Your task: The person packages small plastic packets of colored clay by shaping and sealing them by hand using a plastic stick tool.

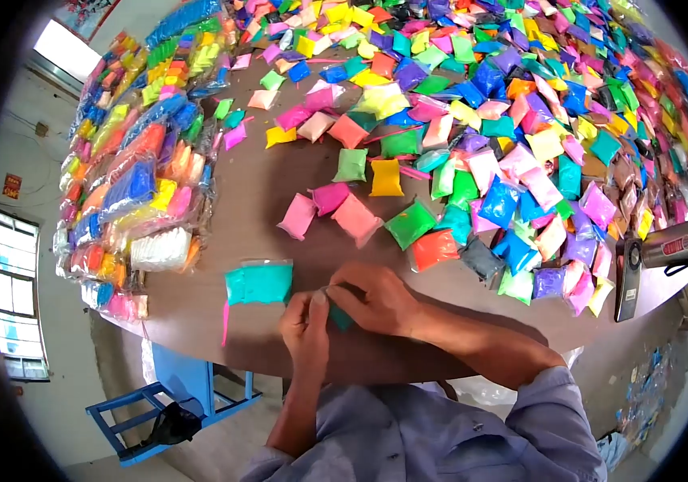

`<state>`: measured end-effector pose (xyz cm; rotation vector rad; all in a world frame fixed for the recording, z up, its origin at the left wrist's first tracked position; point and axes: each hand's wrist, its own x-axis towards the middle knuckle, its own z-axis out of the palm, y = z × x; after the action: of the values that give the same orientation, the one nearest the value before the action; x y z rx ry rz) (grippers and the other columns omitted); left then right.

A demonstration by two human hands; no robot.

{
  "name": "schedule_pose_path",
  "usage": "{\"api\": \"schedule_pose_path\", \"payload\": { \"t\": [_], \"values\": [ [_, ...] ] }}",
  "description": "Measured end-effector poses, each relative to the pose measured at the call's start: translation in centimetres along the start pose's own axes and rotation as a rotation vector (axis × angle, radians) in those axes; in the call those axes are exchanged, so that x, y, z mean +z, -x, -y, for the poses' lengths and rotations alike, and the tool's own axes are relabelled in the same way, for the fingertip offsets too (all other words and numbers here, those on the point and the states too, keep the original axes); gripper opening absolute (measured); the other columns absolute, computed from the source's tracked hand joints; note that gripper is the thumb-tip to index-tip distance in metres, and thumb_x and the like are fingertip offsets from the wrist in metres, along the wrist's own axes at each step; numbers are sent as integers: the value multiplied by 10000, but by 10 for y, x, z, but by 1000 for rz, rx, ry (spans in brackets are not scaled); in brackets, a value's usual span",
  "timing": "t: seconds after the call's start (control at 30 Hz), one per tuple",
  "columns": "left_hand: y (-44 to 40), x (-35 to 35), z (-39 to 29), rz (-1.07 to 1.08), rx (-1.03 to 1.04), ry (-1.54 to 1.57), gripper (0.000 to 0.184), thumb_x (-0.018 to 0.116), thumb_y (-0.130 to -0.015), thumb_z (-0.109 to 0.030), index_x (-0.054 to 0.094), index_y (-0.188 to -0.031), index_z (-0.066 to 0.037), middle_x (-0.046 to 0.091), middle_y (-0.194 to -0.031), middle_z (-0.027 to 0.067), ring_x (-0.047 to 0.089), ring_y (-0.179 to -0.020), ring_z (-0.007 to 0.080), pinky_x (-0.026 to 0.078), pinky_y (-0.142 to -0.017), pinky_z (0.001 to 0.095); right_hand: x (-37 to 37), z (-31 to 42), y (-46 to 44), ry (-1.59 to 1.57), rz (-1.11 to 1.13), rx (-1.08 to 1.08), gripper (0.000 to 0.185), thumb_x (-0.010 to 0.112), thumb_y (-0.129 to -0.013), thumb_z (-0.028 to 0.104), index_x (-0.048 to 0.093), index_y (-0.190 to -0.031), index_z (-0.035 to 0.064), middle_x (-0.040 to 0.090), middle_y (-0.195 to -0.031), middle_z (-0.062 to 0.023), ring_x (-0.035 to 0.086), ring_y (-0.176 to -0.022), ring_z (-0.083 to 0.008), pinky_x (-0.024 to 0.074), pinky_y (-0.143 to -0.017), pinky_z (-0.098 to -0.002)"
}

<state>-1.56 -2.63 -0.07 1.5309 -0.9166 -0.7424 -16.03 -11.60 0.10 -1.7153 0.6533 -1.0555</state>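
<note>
My left hand [307, 323] and my right hand [376, 299] meet near the table's front edge, fingers closed in a pinch with the tips together. What they pinch is too small or hidden to make out. A bit of a dark teal packet [339, 318] shows just below my right hand. Left of my hands lies a flat teal packet [259, 283] in clear wrap, with a thin pink stick [226, 324] beside it. Beyond my hands are a pink packet [296, 216], a salmon packet [357, 221] and a magenta packet [330, 198].
Loose coloured packets [498, 202] spread across the brown table [199, 309]. Bundled bags of packets [131, 189] are stacked along the left edge. A steel flask [673, 243] and a dark handheld device [628, 281] lie at right. Below stands a blue stool [179, 377].
</note>
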Motion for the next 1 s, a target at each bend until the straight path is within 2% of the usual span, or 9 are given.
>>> {"api": "schedule_pose_path", "payload": {
  "t": [0.2,0.27,0.33,0.4,0.47,0.57,0.67,0.83,1.0],
  "values": [
    [-1,1,-1,-28,-21,97,155,626,-1014,-111,650,-905,-3,575,-816,-43,473,-778,35,409,-693,216,-5,8,-2,-67,33,62,94,653,-955,84,678,-987,-1,655,-833,-139,644,-736,-218,504,-647,-341],
    [0,-4,-2,65,-62,56,164,648,-1025,-187,658,-969,-33,558,-846,-65,468,-784,17,379,-679,204,-4,7,-1,-93,42,65,94,648,-958,78,676,-990,-5,652,-834,-138,637,-739,-208,501,-651,-333],
    [-1,-5,1,94,-52,91,150,636,-1023,-155,663,-971,-17,569,-841,-60,472,-776,18,389,-678,208,-2,4,0,-120,3,96,143,648,-964,145,665,-969,3,663,-880,-180,667,-794,-349,520,-690,-396],
    [-2,-3,-3,121,-42,128,138,624,-1022,-122,669,-973,-1,580,-836,-56,476,-769,20,398,-678,211,-3,6,0,-151,3,126,148,646,-970,150,665,-969,2,658,-874,-178,664,-785,-340,518,-689,-390],
    [1,4,-18,179,-62,71,156,622,-1027,-132,687,-1071,3,585,-857,-62,477,-766,5,384,-656,201,-3,6,-1,-180,1,158,154,644,-976,154,664,-969,2,654,-868,-175,660,-777,-331,516,-688,-384],
    [0,-6,0,206,-47,109,202,627,-1029,-143,686,-1153,6,605,-894,-58,491,-773,1,389,-659,191,-3,7,-3,-196,-11,119,158,645,-982,155,665,-970,-1,647,-853,-174,654,-767,-322,512,-683,-380],
    [0,-1,-8,197,-62,116,205,636,-1025,-146,684,-1153,7,615,-909,-57,505,-786,1,399,-668,191,-7,10,-4,-129,66,191,156,655,-977,146,667,-978,-9,653,-862,-183,658,-776,-330,512,-682,-387],
    [2,-2,-14,254,-69,66,183,630,-1026,-143,686,-1116,6,607,-888,-64,496,-781,0,394,-657,194,-2,2,-1,-114,-26,66,174,654,-980,154,664,-973,-20,654,-866,-189,657,-778,-342,506,-677,-406],
    [2,-5,-8,300,-34,14,146,619,-1026,-137,671,-1041,-1,577,-844,-71,466,-755,-5,377,-628,200,-2,6,-2,-99,-41,60,184,641,-987,162,667,-977,-20,650,-870,-198,655,-783,-365,507,-681,-422]
  ]
}}
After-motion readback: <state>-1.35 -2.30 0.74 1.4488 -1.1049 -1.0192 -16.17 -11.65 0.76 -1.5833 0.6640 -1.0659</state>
